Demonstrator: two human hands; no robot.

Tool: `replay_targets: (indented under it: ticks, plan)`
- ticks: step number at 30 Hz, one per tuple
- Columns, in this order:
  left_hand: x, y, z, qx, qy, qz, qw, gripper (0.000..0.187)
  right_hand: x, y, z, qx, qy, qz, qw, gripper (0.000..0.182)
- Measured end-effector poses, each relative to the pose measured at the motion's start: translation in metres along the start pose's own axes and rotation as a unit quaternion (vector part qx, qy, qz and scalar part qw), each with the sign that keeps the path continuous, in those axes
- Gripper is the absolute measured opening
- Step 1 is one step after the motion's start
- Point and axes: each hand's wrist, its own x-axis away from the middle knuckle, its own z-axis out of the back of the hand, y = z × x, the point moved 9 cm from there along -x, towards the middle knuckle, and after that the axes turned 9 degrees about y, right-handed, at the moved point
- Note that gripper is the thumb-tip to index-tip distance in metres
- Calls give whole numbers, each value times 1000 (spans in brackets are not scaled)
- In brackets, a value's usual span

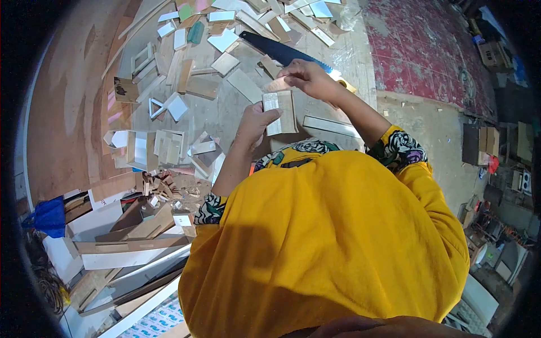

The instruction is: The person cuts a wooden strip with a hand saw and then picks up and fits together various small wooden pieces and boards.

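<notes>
My left hand [258, 121] grips the left side of a small wooden block [286, 111] with a pale front face, its thumb lying over the face. Just above and to the right of the block is my right hand [304, 78], its fingers bent together; whatever may be between the fingertips is too small to make out. Behind the right hand lies a handsaw [282, 50] with a dark blade, its yellow handle [346, 84] partly hidden by the wrist. Small wooden offcuts [244, 84] lie around the hands.
Many wood and white board pieces [222, 39] cover the work surface ahead. A long wooden panel [73, 101] stands at the left. Scrap boards [129, 245] and a blue bag [49, 217] are at the lower left. A narrow white-edged strip [329, 125] lies right of the block.
</notes>
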Motion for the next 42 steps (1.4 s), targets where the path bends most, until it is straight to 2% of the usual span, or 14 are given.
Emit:
replay_targets:
  ticks: [1,3,6,9,15,18,21,25,28,31,33,34,37,42]
  plan:
    - [0,2,1,0,7,-6,1000,26,0,1,-1,0,-1,0,1000,18]
    - [0,3,1,-1,14,-11,1000,26,-1,12,6,-123,56,-67,989,17]
    - [-1,3,-1,2,13,-3,1000,26,1,16,8,-144,67,-123,980,17]
    - [0,4,-1,-1,21,0,1000,26,1,15,3,-188,25,-144,971,18]
    - [2,5,-3,0,15,4,1000,30,-2,-4,10,-152,-69,-131,977,21]
    - [-2,0,-1,-13,17,8,1000,30,-2,-9,9,-166,-87,-86,978,24]
    - [-4,-1,-4,-6,2,5,1000,30,0,-8,8,-163,-108,-95,976,24]
    - [-1,4,-8,-3,3,-4,1000,30,1,-15,8,-158,-117,-60,979,23]
    - [0,8,-11,-6,2,-18,1000,30,3,-18,6,-222,-120,-58,966,20]
    - [5,15,-16,-4,10,-27,1000,29,4,-12,2,-214,-149,-107,959,24]
    - [5,15,-14,-4,19,-30,999,28,-1,-14,9,-256,-99,-98,957,25]
    - [1,15,-12,-6,14,-38,999,27,-1,-14,9,-256,-98,-98,956,25]
    - [1,19,-12,-14,18,-46,999,26,-8,-6,31,-141,33,-89,985,28]
    - [1,25,-15,-27,22,-39,999,25,-7,-23,22,-63,-6,-28,998,23]
